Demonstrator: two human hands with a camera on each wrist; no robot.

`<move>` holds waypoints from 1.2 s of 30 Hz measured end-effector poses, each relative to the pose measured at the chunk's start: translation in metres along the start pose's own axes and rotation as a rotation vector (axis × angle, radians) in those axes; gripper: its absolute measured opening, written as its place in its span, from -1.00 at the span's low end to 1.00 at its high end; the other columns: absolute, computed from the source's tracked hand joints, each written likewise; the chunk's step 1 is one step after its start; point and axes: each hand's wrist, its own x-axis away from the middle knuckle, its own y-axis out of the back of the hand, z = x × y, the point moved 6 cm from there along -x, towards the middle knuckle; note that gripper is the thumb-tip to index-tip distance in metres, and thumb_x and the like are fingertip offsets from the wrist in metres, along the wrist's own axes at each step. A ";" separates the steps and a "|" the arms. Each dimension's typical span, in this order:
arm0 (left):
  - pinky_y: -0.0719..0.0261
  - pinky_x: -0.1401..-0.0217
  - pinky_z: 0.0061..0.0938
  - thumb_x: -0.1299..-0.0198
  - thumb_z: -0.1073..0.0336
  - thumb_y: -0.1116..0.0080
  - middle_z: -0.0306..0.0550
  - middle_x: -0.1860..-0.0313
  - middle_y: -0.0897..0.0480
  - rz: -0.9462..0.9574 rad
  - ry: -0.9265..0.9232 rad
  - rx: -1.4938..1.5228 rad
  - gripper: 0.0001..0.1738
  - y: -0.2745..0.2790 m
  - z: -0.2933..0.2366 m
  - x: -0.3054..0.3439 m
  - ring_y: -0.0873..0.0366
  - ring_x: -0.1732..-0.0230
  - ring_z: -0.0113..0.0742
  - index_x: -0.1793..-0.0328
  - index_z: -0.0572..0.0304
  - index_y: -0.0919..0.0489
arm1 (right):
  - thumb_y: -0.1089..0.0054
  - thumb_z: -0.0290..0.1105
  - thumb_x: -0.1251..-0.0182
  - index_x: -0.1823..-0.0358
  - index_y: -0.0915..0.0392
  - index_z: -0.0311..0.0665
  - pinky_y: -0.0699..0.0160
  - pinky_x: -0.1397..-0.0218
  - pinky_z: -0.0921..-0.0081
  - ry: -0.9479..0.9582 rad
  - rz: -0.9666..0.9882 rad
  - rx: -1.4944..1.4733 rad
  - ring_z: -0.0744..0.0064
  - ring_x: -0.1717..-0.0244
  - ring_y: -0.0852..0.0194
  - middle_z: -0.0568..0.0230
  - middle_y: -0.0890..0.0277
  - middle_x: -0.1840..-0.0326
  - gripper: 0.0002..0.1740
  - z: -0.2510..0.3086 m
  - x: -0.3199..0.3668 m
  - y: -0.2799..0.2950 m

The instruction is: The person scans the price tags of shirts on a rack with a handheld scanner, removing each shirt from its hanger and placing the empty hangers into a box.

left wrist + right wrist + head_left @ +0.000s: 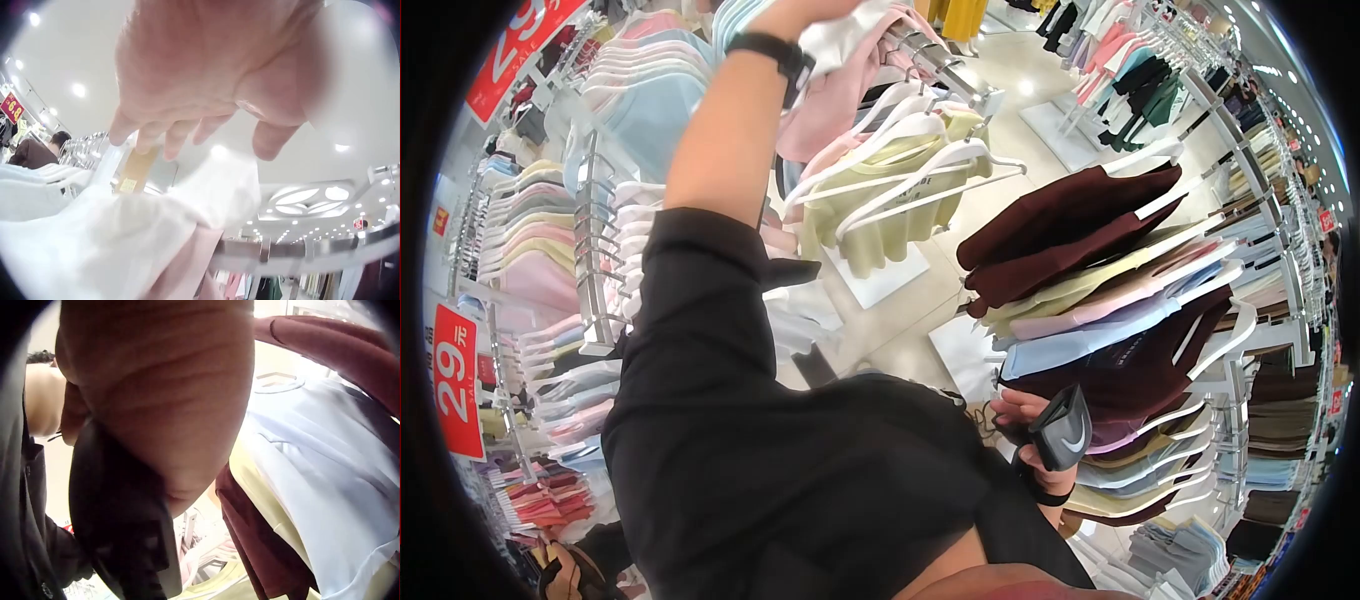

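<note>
At the top of the head view, my left hand [800, 14] reaches up over the racks, partly cut off by the frame edge. In the left wrist view that hand [209, 69] has its fingers extended and spread above a blurred white garment [140, 234]; whether the fingertips touch it I cannot tell. A pink garment [187, 265] hangs beside the white one. Low on the right, my right hand [1022, 408] grips a dark handheld device [1062, 430]. The right wrist view shows this hand [162, 394] close up around the dark device [119, 506].
Yellow-green shirts [880, 205] on white hangers hang in front. Maroon garments [1055, 235] and a light blue one [1115, 320] hang to the right, near the device. Racks of pastel clothes [650, 110] and a red price sign [458, 383] stand left. A person [39, 152] stands beyond the rack.
</note>
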 end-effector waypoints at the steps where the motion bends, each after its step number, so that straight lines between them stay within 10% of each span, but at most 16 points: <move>1: -0.33 -0.59 -0.12 -0.33 -0.01 -0.32 0.55 -0.46 -0.45 -0.129 -0.171 0.042 -0.17 -0.034 0.030 0.002 -0.43 -0.50 0.28 -0.50 0.55 -0.39 | -0.56 -0.36 -0.16 -0.36 -0.54 -0.33 -0.66 -0.26 0.03 0.005 -0.007 0.006 -0.31 -0.31 -0.60 -0.39 -0.44 -0.43 -0.30 0.000 0.004 -0.001; 3: -0.35 -0.59 -0.14 -0.36 0.11 -0.28 0.41 -0.43 -0.52 -0.042 -0.205 0.050 -0.29 -0.060 0.039 0.018 -0.45 -0.48 0.25 -0.52 0.39 -0.43 | -0.60 -0.34 -0.15 -0.34 -0.56 -0.31 -0.64 -0.27 0.04 0.002 -0.045 -0.009 -0.29 -0.32 -0.60 -0.37 -0.46 -0.42 -0.31 -0.002 0.011 -0.001; 4: -0.38 -0.57 -0.18 -0.44 0.34 -0.17 0.27 -0.61 -0.37 0.038 -0.207 0.162 -0.40 -0.082 0.063 0.015 -0.43 -0.53 0.16 -0.61 -0.06 -0.44 | -0.62 -0.33 -0.16 -0.33 -0.58 -0.30 -0.64 -0.27 0.06 -0.012 -0.063 -0.028 -0.27 -0.32 -0.60 -0.36 -0.46 -0.43 -0.31 -0.002 0.013 -0.002; 7: -0.36 -0.58 -0.25 -0.47 0.31 -0.14 0.18 -0.64 -0.35 -0.022 -0.246 0.134 -0.40 -0.092 0.074 0.028 -0.41 -0.55 0.09 -0.63 -0.12 -0.43 | -0.64 -0.29 -0.16 -0.33 -0.57 -0.29 -0.62 -0.29 0.08 -0.033 -0.090 -0.036 -0.23 -0.34 -0.59 -0.33 -0.45 -0.45 -0.30 -0.005 0.019 0.001; 11: -0.38 -0.57 -0.16 -0.38 0.25 -0.22 0.35 -0.37 -0.57 -0.154 -0.300 0.195 -0.40 -0.078 0.069 0.039 -0.48 -0.45 0.23 -0.50 0.32 -0.45 | -0.63 -0.29 -0.17 -0.35 -0.55 -0.30 -0.61 -0.30 0.07 -0.053 -0.075 0.001 -0.22 -0.34 -0.59 -0.32 -0.44 -0.46 -0.29 -0.009 0.019 -0.001; 18: -0.59 -0.31 -0.30 -0.34 0.18 -0.33 0.08 -0.17 -0.74 -0.294 -0.103 0.231 -0.58 -0.050 0.092 0.092 -0.67 -0.24 -0.07 -0.30 0.04 -0.68 | -0.60 -0.38 -0.19 -0.34 -0.55 -0.30 -0.62 -0.29 0.10 -0.048 -0.026 0.047 -0.17 -0.33 -0.61 -0.30 -0.47 -0.43 -0.33 -0.010 0.006 -0.009; 22: -0.65 -0.02 -0.22 -0.27 0.05 -0.38 0.08 0.10 -0.77 -0.053 0.172 0.249 -0.63 -0.078 0.075 0.175 -0.73 0.09 -0.03 0.00 0.19 -0.75 | -0.61 -0.41 -0.17 -0.35 -0.56 -0.29 -0.62 -0.28 0.13 -0.057 -0.015 0.026 -0.15 -0.33 -0.61 -0.29 -0.49 -0.42 -0.32 -0.012 0.002 -0.008; 27: -0.64 -0.02 -0.16 -0.32 0.01 -0.35 0.10 0.12 -0.77 0.172 0.202 0.175 -0.60 -0.147 0.075 0.234 -0.72 0.08 0.11 -0.12 0.09 -0.77 | -0.60 -0.45 -0.15 -0.36 -0.55 -0.28 -0.61 -0.28 0.16 -0.082 0.022 0.003 -0.15 -0.33 -0.61 -0.29 -0.49 -0.42 -0.31 -0.014 -0.003 -0.007; 36: -0.64 -0.02 -0.14 -0.46 0.10 -0.16 0.06 0.07 -0.78 -0.133 0.307 0.141 -0.68 -0.128 0.050 0.262 -0.72 0.05 0.08 -0.18 -0.07 -0.78 | -0.47 -0.60 -0.16 -0.36 -0.56 -0.34 -0.62 -0.26 0.24 -0.105 0.075 -0.004 -0.13 -0.33 -0.62 -0.31 -0.50 -0.42 -0.34 -0.011 -0.012 -0.007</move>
